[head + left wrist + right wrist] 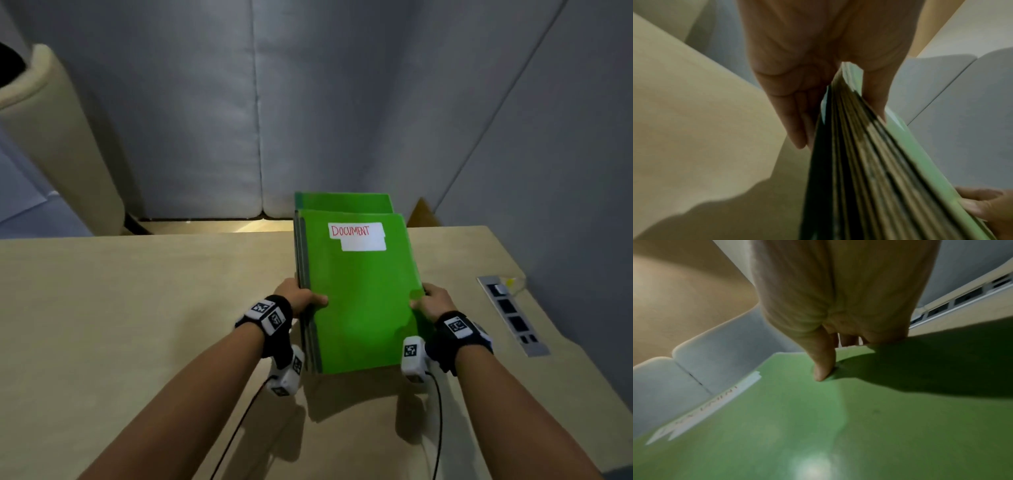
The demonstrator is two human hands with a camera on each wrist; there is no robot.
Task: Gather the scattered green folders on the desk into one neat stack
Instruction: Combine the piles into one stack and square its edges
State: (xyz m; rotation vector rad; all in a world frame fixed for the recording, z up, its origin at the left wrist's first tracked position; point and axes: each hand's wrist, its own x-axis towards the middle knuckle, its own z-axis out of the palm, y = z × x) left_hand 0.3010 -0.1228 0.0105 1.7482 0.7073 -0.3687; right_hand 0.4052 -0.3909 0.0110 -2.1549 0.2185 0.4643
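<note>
A bundle of several green folders (pixel 359 294) stands tilted on its lower edge on the beige desk (pixel 137 308). The front folder carries a white label reading DOCUMENT (pixel 358 235); one folder at the back sticks up higher (pixel 346 201). My left hand (pixel 301 297) grips the bundle's left edge, thumb on the front. In the left wrist view the folders' edges (pixel 869 162) fan out between the thumb and fingers of my left hand (pixel 818 84). My right hand (pixel 430 301) grips the right edge, and its thumb (pixel 823 366) presses on the front cover (pixel 797 426).
A grey socket strip (pixel 512 313) is set into the desk at the right. Grey padded panels (pixel 308 102) stand behind the desk. A cream chair back (pixel 61 137) rises at the left. Cables run from both wrist cameras toward me.
</note>
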